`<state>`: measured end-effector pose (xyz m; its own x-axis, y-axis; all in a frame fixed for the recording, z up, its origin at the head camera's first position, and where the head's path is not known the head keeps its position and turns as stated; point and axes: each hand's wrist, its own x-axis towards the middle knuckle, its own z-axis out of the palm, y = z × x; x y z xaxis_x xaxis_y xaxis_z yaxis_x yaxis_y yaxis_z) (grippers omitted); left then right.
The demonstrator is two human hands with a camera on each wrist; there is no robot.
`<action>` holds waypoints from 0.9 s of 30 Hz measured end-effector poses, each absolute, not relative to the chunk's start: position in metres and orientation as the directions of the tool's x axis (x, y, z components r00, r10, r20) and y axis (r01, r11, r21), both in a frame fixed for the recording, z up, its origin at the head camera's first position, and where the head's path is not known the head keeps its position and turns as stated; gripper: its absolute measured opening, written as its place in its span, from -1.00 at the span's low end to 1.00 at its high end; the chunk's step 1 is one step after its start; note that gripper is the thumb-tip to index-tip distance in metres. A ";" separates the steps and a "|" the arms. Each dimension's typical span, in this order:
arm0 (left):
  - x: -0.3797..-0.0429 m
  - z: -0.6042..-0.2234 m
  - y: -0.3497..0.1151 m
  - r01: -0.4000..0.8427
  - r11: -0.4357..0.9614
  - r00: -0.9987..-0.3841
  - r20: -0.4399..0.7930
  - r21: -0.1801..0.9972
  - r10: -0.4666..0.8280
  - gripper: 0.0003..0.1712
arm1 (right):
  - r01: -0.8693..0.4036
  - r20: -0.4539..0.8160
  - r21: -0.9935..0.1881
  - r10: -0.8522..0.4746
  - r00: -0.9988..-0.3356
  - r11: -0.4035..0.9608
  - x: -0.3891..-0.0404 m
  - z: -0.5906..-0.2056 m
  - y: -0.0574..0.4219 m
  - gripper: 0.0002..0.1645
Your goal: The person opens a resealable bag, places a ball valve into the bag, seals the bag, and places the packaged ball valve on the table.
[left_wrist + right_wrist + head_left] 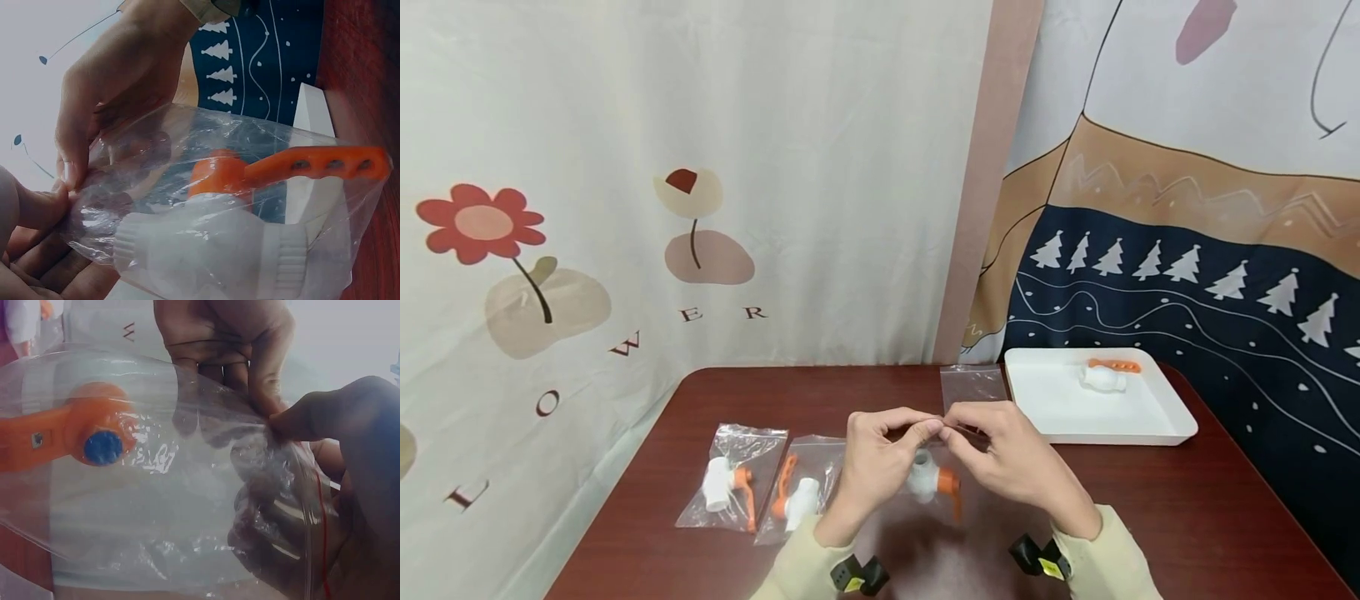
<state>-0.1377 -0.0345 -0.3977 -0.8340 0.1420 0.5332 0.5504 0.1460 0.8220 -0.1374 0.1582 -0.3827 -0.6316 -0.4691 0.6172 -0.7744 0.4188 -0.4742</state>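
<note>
Held up over the table is a clear zip bag [187,506] with a red line along its top edge. Inside it sits a white plastic ball valve [206,247] with an orange lever handle [319,164]; a blue disc [103,448] marks the lever's hub. My left hand [880,458] pinches the bag's top edge between thumb and forefinger. Close beside it, my right hand [1003,454] pinches the same edge, the two sets of fingertips meeting. Fingers of both hands show through the film in the wrist views.
Two more bagged valves, one at the far left [718,483] and another beside it [803,500], lie on the dark red table [640,517]. A white tray [1045,408] at the back right holds a white valve body [1103,380] and an orange handle [1116,365]. Beside it lies a flat clear bag [972,383].
</note>
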 end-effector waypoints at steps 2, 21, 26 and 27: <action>-0.138 -0.398 -0.034 0.573 0.138 -0.819 0.558 0.808 0.136 -0.97 | -0.774 0.614 -0.480 -0.472 -0.633 0.414 -0.138 -0.382 0.159 -0.72; -0.142 -0.389 -0.047 0.595 0.102 -0.801 0.578 0.797 0.156 -0.94 | -0.760 0.598 -0.498 -0.470 -0.650 0.417 -0.139 -0.382 0.164 -0.69; -0.143 -0.387 -0.050 0.553 0.089 -0.830 0.538 0.829 0.146 -0.94 | -0.752 0.599 -0.502 -0.455 -0.659 0.428 -0.139 -0.382 0.167 -0.69; -0.144 -0.387 -0.051 0.543 0.083 -0.836 0.530 0.835 0.142 -0.93 | -0.753 0.602 -0.500 -0.453 -0.658 0.429 -0.139 -0.381 0.168 -0.69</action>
<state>-0.1437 -0.0515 -0.3866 -0.8362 0.1421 0.5297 0.5433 0.0834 0.8354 -0.1391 0.1676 -0.3815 -0.6578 -0.4531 0.6016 -0.7525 0.4286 -0.5000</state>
